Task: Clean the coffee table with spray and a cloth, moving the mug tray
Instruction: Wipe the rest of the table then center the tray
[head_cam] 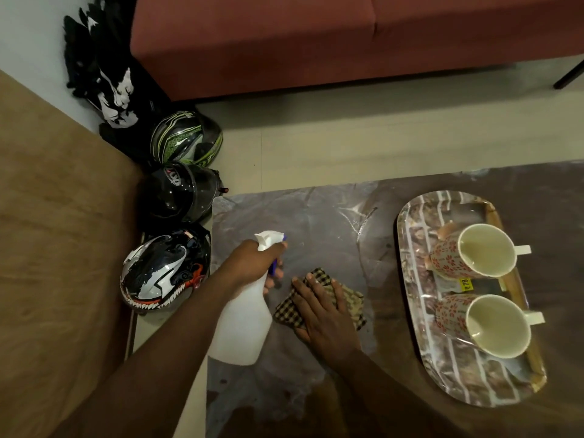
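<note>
The white spray bottle (245, 324) stood over the coffee table's (316, 216) left end, nozzle aimed away, gripped at the neck by the left hand (252, 263); the right hand (325, 314) pressed flat on the checked cloth (350, 303); the oval tray (417, 295) to the right held two empty floral mugs (474, 251)

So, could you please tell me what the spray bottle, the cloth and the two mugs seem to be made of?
Spray bottle: matte, translucent white, probably plastic. Cloth: soft woven fabric, with checked pattern and folds. Mugs: glossy glaze and painted red flowers suggest ceramic.
</note>
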Available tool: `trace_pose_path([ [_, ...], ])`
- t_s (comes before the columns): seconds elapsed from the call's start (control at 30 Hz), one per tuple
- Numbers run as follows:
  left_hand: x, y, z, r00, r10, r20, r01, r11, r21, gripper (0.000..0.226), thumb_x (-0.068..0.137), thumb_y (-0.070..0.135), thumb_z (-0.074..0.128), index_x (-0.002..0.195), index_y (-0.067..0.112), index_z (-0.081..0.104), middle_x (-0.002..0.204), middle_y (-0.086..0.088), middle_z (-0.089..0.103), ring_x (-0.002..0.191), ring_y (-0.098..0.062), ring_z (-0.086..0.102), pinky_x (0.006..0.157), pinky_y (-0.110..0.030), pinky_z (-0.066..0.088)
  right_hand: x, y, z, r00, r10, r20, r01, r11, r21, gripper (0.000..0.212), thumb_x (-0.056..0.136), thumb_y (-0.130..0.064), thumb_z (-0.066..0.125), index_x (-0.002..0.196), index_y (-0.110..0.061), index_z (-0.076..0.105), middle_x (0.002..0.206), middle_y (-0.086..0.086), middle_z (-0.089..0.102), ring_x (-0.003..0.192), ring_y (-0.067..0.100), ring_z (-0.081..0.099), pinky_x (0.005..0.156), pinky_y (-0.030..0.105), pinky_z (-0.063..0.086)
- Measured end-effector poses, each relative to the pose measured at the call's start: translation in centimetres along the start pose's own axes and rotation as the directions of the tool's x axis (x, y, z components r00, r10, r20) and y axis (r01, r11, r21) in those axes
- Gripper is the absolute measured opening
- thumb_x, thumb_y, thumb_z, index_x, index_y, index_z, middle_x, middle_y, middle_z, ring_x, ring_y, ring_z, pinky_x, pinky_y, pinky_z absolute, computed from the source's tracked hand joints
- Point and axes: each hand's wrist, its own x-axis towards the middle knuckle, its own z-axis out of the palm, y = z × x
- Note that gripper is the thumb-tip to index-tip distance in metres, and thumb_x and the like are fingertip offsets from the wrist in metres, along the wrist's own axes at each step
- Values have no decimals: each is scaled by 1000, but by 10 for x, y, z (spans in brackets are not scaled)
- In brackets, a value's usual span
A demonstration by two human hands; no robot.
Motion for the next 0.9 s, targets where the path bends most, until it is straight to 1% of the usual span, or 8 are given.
trace_pose_path([
  [0.1,8,-5,-2,974,128,-184,-79,965,249,33,90,36,61,70,10,62,46,-2,62,34,-13,57,44,-20,45,-1,4,2,1000,-16,9,16,1000,4,52,85,-49,46,131,-25,50,153,0,33,141,23,26,111,55,17],
  [0.27,6,-14,-3,998,60,27,-65,940,335,32,82,42,72,87,9,69,62,-7,69,44,-16,62,49,-24,46,-1,5,1,996,51,-76,-46,997,70,43,82,-50,50,122,-34,53,154,2,26,141,29,25,110,56,18],
  [0.37,8,-10,-11,964,222,-146,-141,893,428,22,85,33,68,77,13,63,59,0,60,45,-4,56,46,-20,42,-8,3,-1,983,173,-70,-170,984,49,55,80,-54,50,133,-42,45,155,1,26,142,29,23,109,62,18],
  [0.43,9,-10,-15,954,249,-168,-166,904,393,23,87,30,67,71,15,58,57,1,58,40,-3,55,40,-17,39,-6,-1,-2,972,226,-56,-224,974,40,59,81,-53,47,139,-41,39,155,1,26,143,28,23,109,63,18],
  [0.57,10,-25,-23,995,36,94,-63,953,297,35,86,37,69,92,3,67,62,-9,68,39,-15,56,43,-24,46,26,-8,-3,933,358,-28,-357,933,39,60,82,-50,37,140,-35,40,153,6,33,141,32,23,108,63,15],
  [0.7,13,-35,-44,975,168,-148,-107,930,351,38,85,36,66,105,4,64,85,-14,72,70,-24,68,63,-29,53,58,-23,-1,900,434,-26,-434,901,-1,60,83,-50,57,139,-32,43,151,11,34,141,39,21,107,67,7],
  [0.8,9,-37,-50,995,99,-31,-85,950,300,28,86,35,67,89,7,63,61,-8,67,41,-14,61,44,-21,46,62,-27,2,900,434,-45,-434,901,2,58,80,-50,56,134,-30,48,150,14,36,140,40,23,107,66,8],
  [0.9,12,-40,-56,997,77,11,-78,976,202,28,86,32,67,86,5,66,57,-8,67,35,-13,55,40,-21,44,59,-27,4,932,361,-16,-362,931,-43,58,80,-52,49,134,-28,50,150,13,36,138,38,24,108,63,12],
])
